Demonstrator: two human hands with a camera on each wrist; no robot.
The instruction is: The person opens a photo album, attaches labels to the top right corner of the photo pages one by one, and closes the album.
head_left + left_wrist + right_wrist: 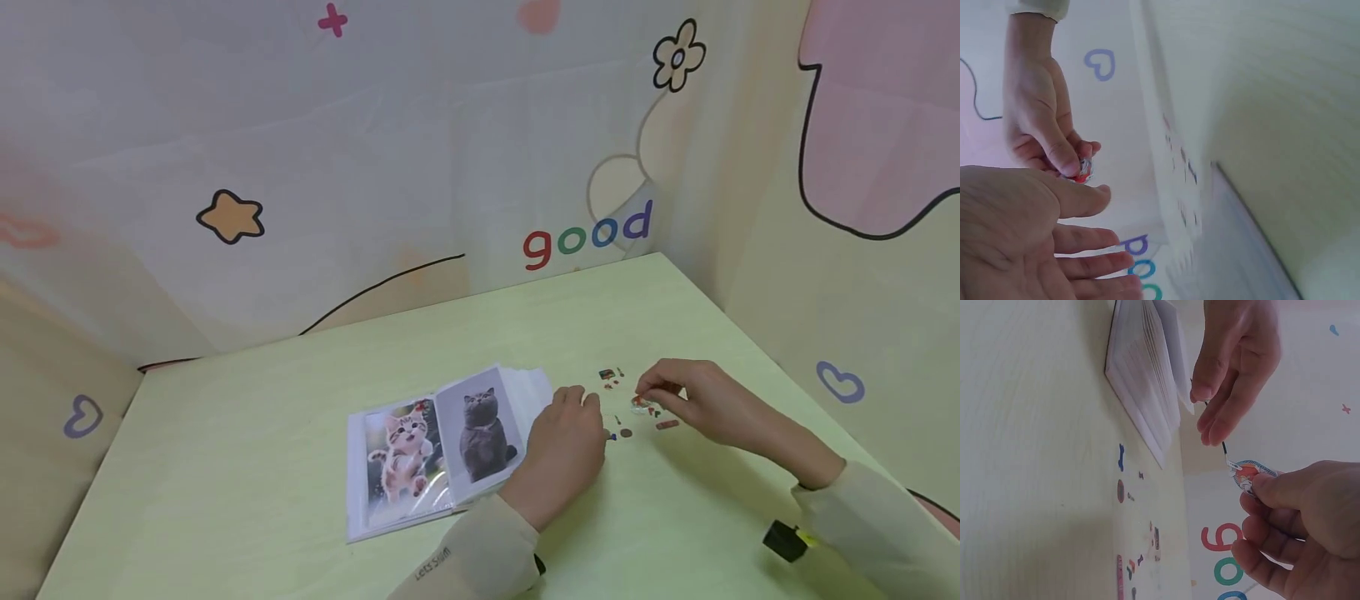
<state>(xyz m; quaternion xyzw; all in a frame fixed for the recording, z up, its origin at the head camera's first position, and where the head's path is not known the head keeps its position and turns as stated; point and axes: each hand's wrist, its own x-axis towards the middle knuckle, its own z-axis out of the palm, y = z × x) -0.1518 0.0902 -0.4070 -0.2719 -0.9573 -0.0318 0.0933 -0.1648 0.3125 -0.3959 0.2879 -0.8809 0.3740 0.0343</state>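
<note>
Between thumb and fingertips, my right hand [701, 400] pinches a small round sticker [1249, 475] with an orange centre, a blue striped edge and a white border. It is raised above the table in the right wrist view. My left hand [566, 454] is beside the right edge of an open photo album [356, 475], its fingers loosely extended and holding nothing. The album's left page shows a kitten photo [405, 454], its right page a grey cat photo [480, 433]. Small stickers lie near both hands, among them a blue bone [1121, 457] and a brown disc [626, 432].
A pinkish strip sticker [667, 425] lies below the right hand, and a dark rectangular one [607, 374] farther back. The pale green table [247, 433] meets printed cloth walls [375, 167] at the back and sides. A black device [785, 541] is at the right wrist.
</note>
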